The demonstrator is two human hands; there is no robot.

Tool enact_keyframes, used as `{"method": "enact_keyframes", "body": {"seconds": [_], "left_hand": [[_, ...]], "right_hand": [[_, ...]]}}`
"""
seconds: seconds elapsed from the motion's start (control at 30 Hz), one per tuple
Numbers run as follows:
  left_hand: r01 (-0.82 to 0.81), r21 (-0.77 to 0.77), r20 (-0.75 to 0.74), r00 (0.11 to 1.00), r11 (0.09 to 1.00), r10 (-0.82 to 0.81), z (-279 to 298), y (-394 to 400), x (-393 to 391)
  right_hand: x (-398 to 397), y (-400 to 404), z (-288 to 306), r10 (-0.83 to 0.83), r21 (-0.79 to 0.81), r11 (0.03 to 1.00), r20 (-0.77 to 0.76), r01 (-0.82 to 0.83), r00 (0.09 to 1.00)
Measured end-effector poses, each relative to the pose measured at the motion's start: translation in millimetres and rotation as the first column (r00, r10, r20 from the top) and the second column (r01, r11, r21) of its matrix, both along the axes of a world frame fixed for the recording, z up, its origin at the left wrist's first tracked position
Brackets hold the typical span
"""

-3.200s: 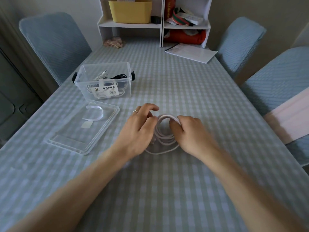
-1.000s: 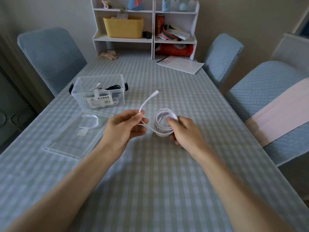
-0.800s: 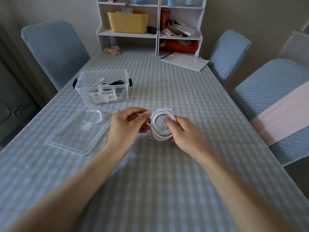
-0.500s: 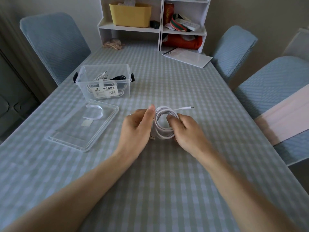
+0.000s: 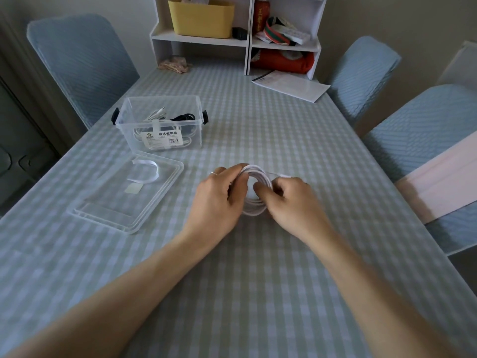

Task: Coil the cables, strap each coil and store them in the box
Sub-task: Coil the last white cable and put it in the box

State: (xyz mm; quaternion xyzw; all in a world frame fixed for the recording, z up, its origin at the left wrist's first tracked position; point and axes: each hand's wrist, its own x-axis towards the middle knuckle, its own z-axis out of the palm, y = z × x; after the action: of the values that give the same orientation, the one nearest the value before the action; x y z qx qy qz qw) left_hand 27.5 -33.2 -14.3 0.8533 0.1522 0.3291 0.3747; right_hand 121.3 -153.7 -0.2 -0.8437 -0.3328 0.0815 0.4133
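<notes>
A worktop under a pale blue-green checked cloth fills the frame, with 3 chairs in ribbed blue covers round it: 1 at upper left and 2 at the right. A white shelf unit stands at the top centre; its left bay holds a yellow bin, its right bay red and striped items. A sheet of printed paper lies just in front of it.

At left centre sits a clear rectangular plastic box with black side latches and a paper label; inside it lie white coils and 1 black cable. Its clear flat lid lies just below it, carrying a curled white strap and a small square tab.

At frame centre both bare hands hold a round coil of smooth white cable, apart from the box. The left hand has its grip curled round the coil's left side, a ring on 1 finger. The right hand pinches the right side, thumb through the loop. A short plug end sticks out just above the right hand.
</notes>
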Motion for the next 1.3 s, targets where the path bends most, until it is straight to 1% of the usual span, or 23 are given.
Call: {"method": "enact_keyframes", "body": {"seconds": [0.1, 0.13, 0.17, 0.23, 0.27, 0.3, 0.33, 0.37, 0.43, 0.47, 0.53, 0.6, 0.7, 0.77, 0.83, 0.87, 0.93, 1.0, 1.03, 1.07, 1.13, 1.2, 1.3], "left_hand": [[-0.016, 0.081, 0.012, 1.0, 0.997, 0.015, 0, 8, 0], [-0.02, 0.1, 0.013, 1.0, 0.995, 0.019, 1, 11, -1], [-0.032, 0.112, 0.015, 0.999, 0.993, 0.03, 2, 14, -1], [-0.067, 0.123, 0.029, 0.998, 0.99, 0.064, 5, 18, -2], [-0.081, 0.129, 0.035, 0.996, 0.988, 0.077, 5, 19, -3], [-0.089, 0.137, 0.04, 0.996, 0.987, 0.084, 6, 19, -3], [-0.088, 0.142, 0.044, 0.996, 0.986, 0.083, 6, 18, -3], [-0.078, 0.137, 0.047, 0.996, 0.988, 0.072, 6, 17, -2], [-0.041, 0.098, 0.028, 0.999, 0.994, 0.039, 5, 13, -2], [-0.021, 0.072, 0.012, 1.0, 0.997, 0.02, 5, 10, -2], [-0.007, -0.002, -0.012, 1.0, 1.0, 0.007, 6, 7, -3], [-0.002, -0.09, -0.03, 1.0, 0.996, 0.0, 8, 7, -3], [0.017, -0.215, -0.014, 1.0, 0.976, -0.021, 10, 6, -2], [0.015, -0.318, 0.02, 1.0, 0.948, -0.009, 14, 2, -3], [0.028, -0.447, 0.054, 0.999, 0.894, -0.004, 18, -6, -3], [0.04, -0.514, 0.066, 0.998, 0.857, -0.007, 20, -10, -1], [0.037, -0.606, 0.053, 0.999, 0.795, -0.006, 21, -14, 1], [-0.005, -0.632, 0.002, 1.0, 0.775, 0.008, 20, -13, 1], [-0.025, -0.632, -0.027, 1.0, 0.774, 0.01, 18, -10, 1], [-0.036, -0.621, -0.06, 0.998, 0.783, -0.001, 18, -7, 0], [-0.044, -0.547, -0.14, 0.989, 0.836, -0.039, 21, 2, -3], [0.008, -0.496, -0.206, 0.97, 0.868, -0.126, 29, 12, -7], [0.113, -0.558, -0.294, 0.9, 0.822, -0.323, 48, 26, -14]], "right_hand": [[5, -8, 5, -0.042, -0.143, 0.989, -0.014, 0.04, 0.999], [7, -11, 6, -0.075, -0.172, 0.982, 0.011, 0.076, 0.997], [8, -13, 8, -0.126, -0.179, 0.974, 0.07, 0.137, 0.99], [9, -16, 10, -0.217, -0.096, 0.965, 0.227, 0.244, 0.949], [7, -16, 12, -0.199, -0.046, 0.975, 0.265, 0.219, 0.944], [4, -14, 13, -0.117, -0.031, 0.991, 0.29, 0.132, 0.95], [0, -12, 11, -0.007, -0.064, 0.998, 0.311, 0.028, 0.95], [-4, -9, 9, 0.085, -0.139, 0.989, 0.321, -0.042, 0.943], [-10, -1, 2, 0.184, -0.271, 0.958, 0.309, -0.099, 0.933], [-9, 0, -2, 0.197, -0.281, 0.953, 0.297, -0.112, 0.934], [-6, 0, -4, 0.208, -0.22, 0.963, 0.252, -0.154, 0.945], [-5, -2, -3, 0.233, -0.142, 0.967, 0.166, -0.211, 0.958], [-9, -2, 1, 0.238, -0.009, 0.971, 0.048, -0.237, 0.97], [-13, 2, 1, 0.245, 0.029, 0.969, -0.041, -0.244, 0.969], [-16, 5, -1, 0.256, 0.044, 0.966, -0.122, -0.253, 0.959], [-16, 6, -2, 0.257, 0.052, 0.966, -0.132, -0.252, 0.957], [-15, 6, -4, 0.244, 0.066, 0.969, -0.098, -0.239, 0.965], [-12, 4, -6, 0.234, 0.065, 0.971, -0.041, -0.231, 0.971], [-11, 3, -4, 0.238, 0.036, 0.971, -0.014, -0.238, 0.971], [-9, 1, -5, 0.251, 0.006, 0.968, 0.014, -0.251, 0.968], [-6, -1, -2, 0.282, -0.056, 0.958, 0.044, -0.28, 0.958], [-2, -4, 4, 0.319, -0.105, 0.944, 0.043, -0.314, 0.947], [2, -9, 13, 0.382, -0.205, 0.905, 0.011, -0.372, 0.924]]}}
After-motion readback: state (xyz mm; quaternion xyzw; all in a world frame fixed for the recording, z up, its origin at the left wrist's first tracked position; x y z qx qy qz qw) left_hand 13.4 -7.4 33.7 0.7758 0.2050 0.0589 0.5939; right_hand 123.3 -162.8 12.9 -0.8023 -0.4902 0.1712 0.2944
